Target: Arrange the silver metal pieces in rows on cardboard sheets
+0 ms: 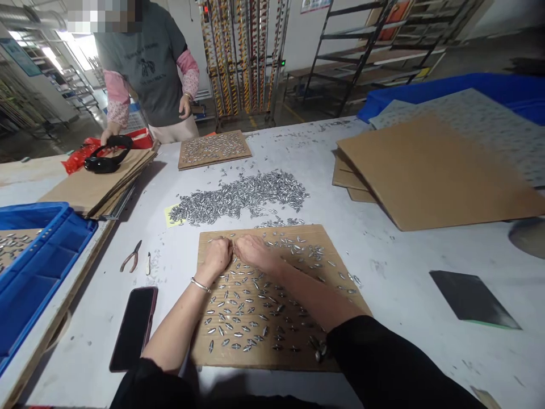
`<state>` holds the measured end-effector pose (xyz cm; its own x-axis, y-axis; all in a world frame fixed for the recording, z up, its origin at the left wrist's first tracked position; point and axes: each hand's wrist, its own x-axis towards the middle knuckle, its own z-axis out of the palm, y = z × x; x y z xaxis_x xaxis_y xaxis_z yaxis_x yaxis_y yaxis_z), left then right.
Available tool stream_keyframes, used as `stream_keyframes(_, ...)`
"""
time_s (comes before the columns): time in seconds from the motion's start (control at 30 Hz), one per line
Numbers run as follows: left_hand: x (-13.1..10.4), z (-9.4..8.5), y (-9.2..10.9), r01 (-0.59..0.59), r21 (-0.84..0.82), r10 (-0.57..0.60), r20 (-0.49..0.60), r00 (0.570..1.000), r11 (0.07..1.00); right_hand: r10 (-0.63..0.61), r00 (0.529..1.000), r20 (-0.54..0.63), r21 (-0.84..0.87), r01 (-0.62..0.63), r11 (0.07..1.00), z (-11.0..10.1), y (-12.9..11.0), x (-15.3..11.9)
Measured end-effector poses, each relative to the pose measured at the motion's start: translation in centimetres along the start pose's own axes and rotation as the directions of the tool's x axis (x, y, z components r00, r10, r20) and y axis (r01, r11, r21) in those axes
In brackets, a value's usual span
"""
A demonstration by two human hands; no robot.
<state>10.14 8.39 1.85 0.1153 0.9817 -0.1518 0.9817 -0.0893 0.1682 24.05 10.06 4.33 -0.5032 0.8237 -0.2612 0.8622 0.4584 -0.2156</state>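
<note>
My left hand (218, 255) and my right hand (254, 251) are close together over the far left part of a cardboard sheet (272, 357). Both have their fingers curled in; whatever lies between the fingertips is too small or hidden to name. Small, pointed, silvery metal pieces (237, 312) lie spread in loose rows across the cardboard. Just beyond its far edge is a large heap of the same metal pieces (247, 193), partly over a yellow paper (167, 216). A bracelet circles my left wrist.
Left of the cardboard lie pliers (131, 257), a small white-handled tool (148, 264) and a phone (134, 328). A blue crate (63, 250) stands far left. Cardboard sheets (426, 176) and a dark pad (473, 298) are right. Across the table a person (149, 68) touches black headphones (108, 156).
</note>
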Motion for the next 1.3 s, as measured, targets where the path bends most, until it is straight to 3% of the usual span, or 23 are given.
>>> stream_keyframes(0.23,0.2,0.4,-0.1,0.029,0.014,-0.029,0.003,1.000,0.999,0.010,1.000,0.019,0.017,-0.011,1.000,-0.1,-0.7,-0.4)
stream_keyframes(0.33,0.1,0.1,-0.2,0.021,0.013,-0.021,-0.010,1.000,1.000,0.016,1.000,0.008,0.040,-0.017,0.999,-0.8,0.1,-0.7)
stream_keyframes(0.53,-1.0,-1.7,-2.2,-0.016,-0.023,0.014,-0.082,0.996,1.000,0.136,0.967,-0.215,0.103,-0.116,0.988,-3.0,7.6,-3.2)
stream_keyframes(0.63,-1.0,-2.4,-3.1,-0.030,-0.038,0.026,-0.111,0.993,0.999,0.155,0.974,-0.165,0.082,-0.143,0.986,-2.9,10.5,-4.7)
stream_keyframes(0.7,-0.7,-2.4,-3.1,-0.039,-0.035,0.035,-0.120,0.992,0.999,0.112,0.985,-0.132,0.094,-0.101,0.991,-2.2,11.0,-5.0)
stream_keyframes(0.8,0.1,-2.0,-1.7,-0.059,-0.021,0.057,-0.111,0.992,0.998,0.038,0.989,-0.145,0.113,-0.021,0.993,-0.7,10.0,-4.5)
stream_keyframes(0.97,1.0,-1.5,1.5,-0.102,-0.003,0.101,-0.092,0.991,0.995,0.112,0.986,-0.127,0.053,-0.107,0.993,0.5,8.4,-3.4)
stream_keyframes(1.3,4.4,-0.6,6.0,-0.134,0.042,0.134,0.009,0.991,0.990,0.190,0.940,-0.283,0.195,-0.137,0.971,1.4,10.6,-4.6)
